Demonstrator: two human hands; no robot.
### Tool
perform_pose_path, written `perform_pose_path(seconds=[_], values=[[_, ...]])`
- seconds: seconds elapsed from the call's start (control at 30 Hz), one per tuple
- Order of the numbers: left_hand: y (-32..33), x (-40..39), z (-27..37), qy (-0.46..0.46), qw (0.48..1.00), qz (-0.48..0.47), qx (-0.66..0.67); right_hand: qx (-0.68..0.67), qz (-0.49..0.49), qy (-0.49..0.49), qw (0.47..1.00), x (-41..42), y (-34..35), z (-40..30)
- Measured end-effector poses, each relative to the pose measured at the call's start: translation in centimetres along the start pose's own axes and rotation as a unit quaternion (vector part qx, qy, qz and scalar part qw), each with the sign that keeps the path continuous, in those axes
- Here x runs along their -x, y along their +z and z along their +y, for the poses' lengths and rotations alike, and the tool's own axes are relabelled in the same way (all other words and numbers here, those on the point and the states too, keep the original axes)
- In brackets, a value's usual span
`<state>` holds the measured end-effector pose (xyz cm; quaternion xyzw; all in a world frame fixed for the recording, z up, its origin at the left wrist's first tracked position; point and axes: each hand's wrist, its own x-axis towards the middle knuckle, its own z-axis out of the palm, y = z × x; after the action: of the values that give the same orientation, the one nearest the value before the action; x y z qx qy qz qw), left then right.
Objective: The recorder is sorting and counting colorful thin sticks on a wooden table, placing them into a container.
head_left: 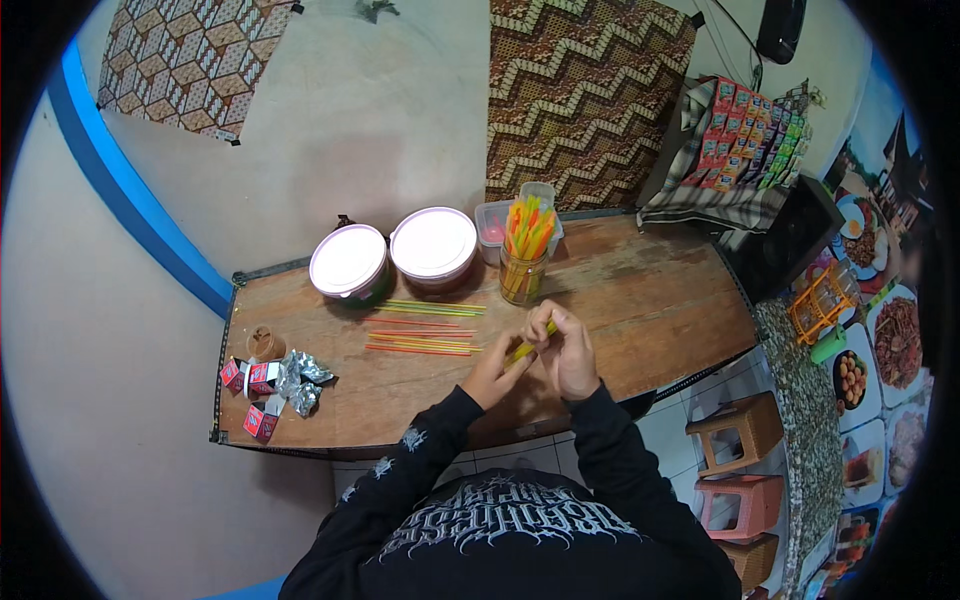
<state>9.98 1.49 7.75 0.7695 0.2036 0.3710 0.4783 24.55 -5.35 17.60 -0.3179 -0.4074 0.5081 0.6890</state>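
My left hand [495, 373] pinches the lower end of a yellow plastic strip [523, 350], which looks like a drinking straw, perhaps folded. My right hand [571, 351] grips its upper end, and curled fingers hide part of it. Just beyond my hands stands a glass jar [523, 291] packed with upright yellow, orange and green folded straws [529, 232]. Left of my hands, several loose red, orange and yellow straws [424, 347] lie roughly parallel on the wooden table [637, 300]. Behind these, a few yellow and green straws [435, 308] lie near the tubs.
Two white-lidded tubs [433, 244] and a clear plastic container [491, 225] line the back. At left are a small cup [265, 343], red boxes [261, 421] and crumpled foil [301, 381]. A sachet rack [750, 135] stands back right; stools [739, 502] are below right.
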Motion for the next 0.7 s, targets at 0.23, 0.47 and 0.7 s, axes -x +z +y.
perform_pose_path(seconds=[0.23, 0.47, 0.7], values=[[-3.5, -9.8, 9.3, 0.226, 0.962, 0.049, -0.143, 0.110, -0.064, -0.104, 0.986, -4.6, 0.5, -9.6], [-6.3, -17.8, 15.0, 0.289, 0.932, 0.057, -0.212, 0.172, -0.117, -0.175, 0.962, -10.3, 2.0, -15.9], [-7.8, -21.5, 13.0, 0.230, 0.950, 0.042, -0.207, 0.154, -0.140, -0.182, 0.961, -15.9, 1.1, -14.8]])
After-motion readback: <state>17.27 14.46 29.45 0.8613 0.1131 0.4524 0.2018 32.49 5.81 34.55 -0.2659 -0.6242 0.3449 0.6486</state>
